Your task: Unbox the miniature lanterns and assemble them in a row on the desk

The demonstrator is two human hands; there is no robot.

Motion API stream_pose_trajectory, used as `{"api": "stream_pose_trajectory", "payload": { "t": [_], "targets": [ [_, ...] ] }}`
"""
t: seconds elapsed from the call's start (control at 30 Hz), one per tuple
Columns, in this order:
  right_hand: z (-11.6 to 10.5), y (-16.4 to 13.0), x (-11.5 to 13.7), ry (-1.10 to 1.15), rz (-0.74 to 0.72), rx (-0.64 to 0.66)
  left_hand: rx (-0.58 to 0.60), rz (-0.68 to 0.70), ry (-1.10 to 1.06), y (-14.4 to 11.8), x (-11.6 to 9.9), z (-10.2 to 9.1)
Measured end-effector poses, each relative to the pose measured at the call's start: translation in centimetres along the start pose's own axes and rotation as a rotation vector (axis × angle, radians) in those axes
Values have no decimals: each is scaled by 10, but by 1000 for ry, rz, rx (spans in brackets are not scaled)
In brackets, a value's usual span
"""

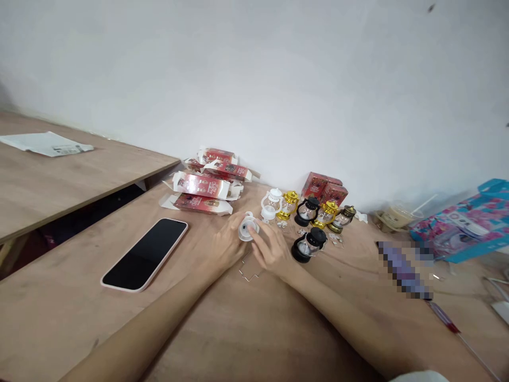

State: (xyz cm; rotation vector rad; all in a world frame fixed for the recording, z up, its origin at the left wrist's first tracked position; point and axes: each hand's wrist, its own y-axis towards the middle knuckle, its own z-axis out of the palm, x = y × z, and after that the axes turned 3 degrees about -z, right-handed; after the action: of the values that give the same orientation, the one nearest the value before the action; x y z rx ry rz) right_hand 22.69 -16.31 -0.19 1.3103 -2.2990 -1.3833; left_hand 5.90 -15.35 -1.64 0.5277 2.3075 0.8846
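Forearms (159,321) reach in from five and seven o'clock over the wooden tabletop (254,329), wrists converging; the left hand (228,245) grips a round white plastic piece (243,230), hollow end toward the camera; the right hand (274,253) touches it with bent fingers, whether gripping I cannot tell; bent metal wire (248,280) lies at its six o'clock.

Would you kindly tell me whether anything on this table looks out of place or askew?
The opened red cartons lie in a jumbled pile by the wall, looking messy compared with the neater red boxes behind the lanterns. I see no spill.
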Motion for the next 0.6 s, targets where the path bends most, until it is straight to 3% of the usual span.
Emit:
{"api": "stream_pose_trajectory", "payload": {
  "t": [0.17, 0.3, 0.43, 0.6],
  "targets": [
    [-21, -16, 29, 174, 114, 84, -17, 83, -61, 4, 6, -1],
    [-35, -26, 43, 281, 52, 215, -80, 28, -124, 6, 7, -1],
    [-39, -25, 50, 199, -118, 230, -64, -202, -205, 7, 2, -5],
    [-41, -24, 52, 74, -143, 270, -62, -567, -391, 10, 0, -5]
  ]
}}
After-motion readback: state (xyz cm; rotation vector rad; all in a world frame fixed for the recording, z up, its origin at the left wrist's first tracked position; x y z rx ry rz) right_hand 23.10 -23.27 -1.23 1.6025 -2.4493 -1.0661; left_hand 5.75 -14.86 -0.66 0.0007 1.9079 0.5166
